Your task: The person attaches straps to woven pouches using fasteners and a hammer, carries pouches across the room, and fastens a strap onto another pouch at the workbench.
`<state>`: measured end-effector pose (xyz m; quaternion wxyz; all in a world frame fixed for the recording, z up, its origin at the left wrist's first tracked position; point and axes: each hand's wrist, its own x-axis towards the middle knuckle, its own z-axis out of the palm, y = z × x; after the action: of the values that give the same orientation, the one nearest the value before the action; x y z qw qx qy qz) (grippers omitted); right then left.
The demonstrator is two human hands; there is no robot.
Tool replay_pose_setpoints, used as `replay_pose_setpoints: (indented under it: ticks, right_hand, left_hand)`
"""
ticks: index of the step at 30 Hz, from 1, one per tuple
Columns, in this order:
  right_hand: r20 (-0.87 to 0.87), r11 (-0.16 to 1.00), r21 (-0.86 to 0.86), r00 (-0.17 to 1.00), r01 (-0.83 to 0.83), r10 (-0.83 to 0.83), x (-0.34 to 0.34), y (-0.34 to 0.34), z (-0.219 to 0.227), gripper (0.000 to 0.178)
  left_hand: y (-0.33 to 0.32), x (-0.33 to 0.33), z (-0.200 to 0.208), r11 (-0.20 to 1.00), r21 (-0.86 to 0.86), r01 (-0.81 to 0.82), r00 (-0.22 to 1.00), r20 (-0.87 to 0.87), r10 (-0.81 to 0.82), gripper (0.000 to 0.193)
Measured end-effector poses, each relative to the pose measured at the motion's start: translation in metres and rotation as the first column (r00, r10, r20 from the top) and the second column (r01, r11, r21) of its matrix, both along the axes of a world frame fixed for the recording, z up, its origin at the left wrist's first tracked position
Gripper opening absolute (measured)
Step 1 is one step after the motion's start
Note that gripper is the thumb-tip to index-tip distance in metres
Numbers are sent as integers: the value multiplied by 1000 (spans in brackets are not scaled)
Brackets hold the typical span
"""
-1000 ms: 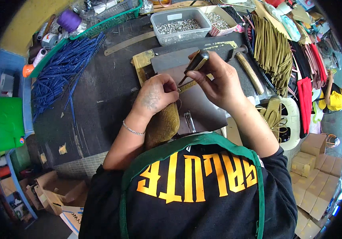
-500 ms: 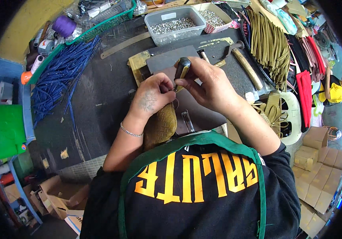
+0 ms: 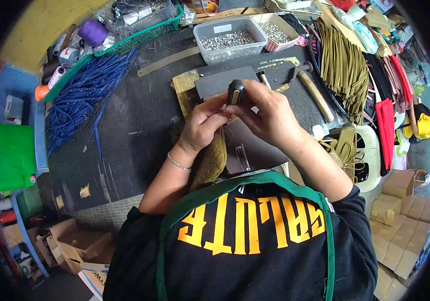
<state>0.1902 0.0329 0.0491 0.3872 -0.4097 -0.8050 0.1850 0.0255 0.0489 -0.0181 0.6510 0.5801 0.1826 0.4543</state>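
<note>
My right hand (image 3: pixel 271 114) is closed round a hand tool with a black and yellow handle (image 3: pixel 235 92). The handle stands nearly upright, and its working tip is hidden behind my fingers. My left hand (image 3: pixel 201 126) pinches the top end of an olive-gold woven strap-like piece (image 3: pixel 212 163), its fingertips touching those of my right hand just below the handle. What exactly lies between the fingertips cannot be seen. Under my wrists is a dark brown sheet (image 3: pixel 255 148) with slim metal tools (image 3: pixel 242 156) on it.
A hammer (image 3: pixel 315 95) lies to the right, near olive strips (image 3: pixel 343 70). Blue strips (image 3: pixel 82 105) heap on the left. At the back stand a clear tub of metal bits (image 3: pixel 230 47) and a smaller basket (image 3: pixel 277 32). Farther right, another person wears yellow (image 3: pixel 425 125).
My left hand has come up and inward, so its fingertips now meet my right hand at the tool. The woven piece has tilted and narrowed in view. The whole view has shifted slightly.
</note>
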Motion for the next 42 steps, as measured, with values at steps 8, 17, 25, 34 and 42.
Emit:
replay_pose_setpoints:
  ticks: [8, 17, 25, 34, 42]
  right_hand:
    - [-40, 1000, -6, 999, 23, -23, -4, 1, -3, 33]
    - [-57, 998, 49, 998, 37, -34, -2, 1, 5, 28]
    - [-5, 998, 53, 999, 32, -32, 0, 6, 16, 26]
    - [-364, 884, -449, 930, -134, -44, 76, 38, 3, 57]
    - [214, 684, 295, 651, 667, -728, 151, 26, -100, 37]
  left_hand:
    - [-2, 7, 8, 946, 299, -129, 976, -128, 174, 42]
    - [-3, 2, 8, 986, 165, -17, 995, -96, 34, 46]
    - [6, 11, 26, 999, 34, 40, 998, -41, -38, 37]
    - [7, 22, 13, 950, 213, -227, 946, -182, 267, 32]
    - [7, 28, 7, 961, 139, -240, 964, -82, 253, 24]
